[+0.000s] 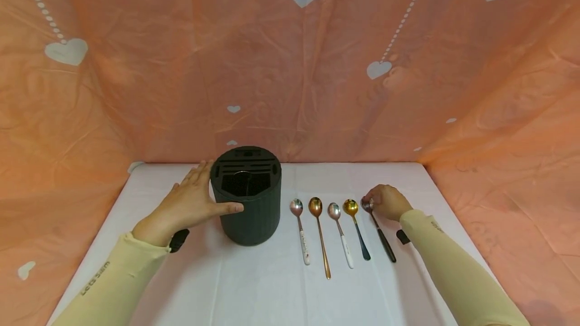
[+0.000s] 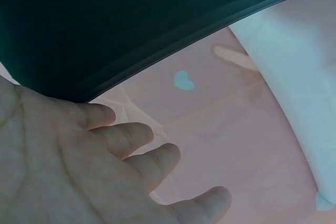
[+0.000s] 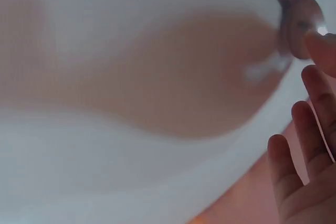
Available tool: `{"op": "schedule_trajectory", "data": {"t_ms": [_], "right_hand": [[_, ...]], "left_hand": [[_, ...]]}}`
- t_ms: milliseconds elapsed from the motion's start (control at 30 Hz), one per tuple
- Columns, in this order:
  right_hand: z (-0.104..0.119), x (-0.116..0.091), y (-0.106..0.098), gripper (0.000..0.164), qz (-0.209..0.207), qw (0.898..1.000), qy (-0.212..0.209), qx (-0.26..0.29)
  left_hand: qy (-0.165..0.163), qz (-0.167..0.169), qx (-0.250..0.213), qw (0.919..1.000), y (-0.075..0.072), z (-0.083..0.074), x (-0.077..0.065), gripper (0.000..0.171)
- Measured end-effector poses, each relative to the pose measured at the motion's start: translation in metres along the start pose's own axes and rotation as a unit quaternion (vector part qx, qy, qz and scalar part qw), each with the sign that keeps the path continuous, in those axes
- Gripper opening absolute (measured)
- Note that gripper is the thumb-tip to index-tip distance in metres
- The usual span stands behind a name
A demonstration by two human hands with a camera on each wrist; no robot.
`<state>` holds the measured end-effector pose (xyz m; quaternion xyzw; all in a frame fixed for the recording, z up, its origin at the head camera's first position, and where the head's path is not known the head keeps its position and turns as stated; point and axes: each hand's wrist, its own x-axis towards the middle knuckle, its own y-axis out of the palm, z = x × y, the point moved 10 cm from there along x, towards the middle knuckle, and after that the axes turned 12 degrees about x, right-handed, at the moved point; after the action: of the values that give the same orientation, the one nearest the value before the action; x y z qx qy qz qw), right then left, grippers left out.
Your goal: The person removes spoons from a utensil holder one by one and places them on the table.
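In the head view a dark green ribbed cutlery holder [image 1: 251, 225] stands upright, with slots and a larger opening in its top. My left hand [image 1: 190, 202] rests against its left side, fingers spread and straight, thumb across the front. In the left wrist view, the holder [image 2: 131, 19] is beside those fingers. At the right end of a row of spoons, my right hand [image 1: 387, 201] pinches the bowl of a black-handled spoon [image 1: 380, 233], which lies on the table. The right wrist view catches a fingertip on that spoon's bowl [image 3: 299, 22]; part of the grip is out of frame.
Left of the black-handled spoon lie a gold spoon with a dark handle [image 1: 358, 230], a white-handled spoon [image 1: 342, 238], a copper-gold spoon [image 1: 320, 233] and a pattern-handled spoon [image 1: 302, 233]. Orange cloth walls [image 1: 272, 64] enclose the white-covered table [image 1: 258, 291].
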<state>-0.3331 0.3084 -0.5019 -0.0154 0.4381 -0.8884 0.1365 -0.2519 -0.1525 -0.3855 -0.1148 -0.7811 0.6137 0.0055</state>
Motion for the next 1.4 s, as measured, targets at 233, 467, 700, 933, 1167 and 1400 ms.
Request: {"op": "schedule_trajectory", "data": {"t_ms": [233, 467, 700, 933, 1167, 1400], "right_hand": [[0.017, -0.003, -0.026, 0.016, -0.018, 0.999, -0.023, -0.017], [0.042, -0.009, -0.042, 0.018, -0.005, 0.998, -0.052, -0.045], [0.088, -0.013, -0.054, 0.017, 0.001, 0.991, -0.099, -0.093], [0.143, -0.018, -0.059, 0.018, 0.003, 0.983, -0.155, -0.101], [0.193, -0.026, -0.045, 0.019, 0.018, 0.971, -0.22, -0.092], [0.243, -0.031, -0.03, 0.018, 0.032, 0.957, -0.274, -0.091]], "left_hand": [[-0.003, 0.0, -0.003, 1.0, -0.002, 0.002, -0.001, 0.144], [-0.002, 0.006, -0.008, 1.0, -0.003, 0.003, -0.002, 0.144], [-0.002, 0.006, -0.007, 1.0, -0.003, 0.003, -0.001, 0.145], [0.003, 0.0, -0.004, 1.0, -0.003, 0.002, -0.002, 0.144], [0.006, -0.001, -0.007, 1.0, -0.002, 0.001, -0.002, 0.144], [0.011, 0.0, -0.005, 0.9999, -0.001, -0.002, -0.001, 0.144]]}}
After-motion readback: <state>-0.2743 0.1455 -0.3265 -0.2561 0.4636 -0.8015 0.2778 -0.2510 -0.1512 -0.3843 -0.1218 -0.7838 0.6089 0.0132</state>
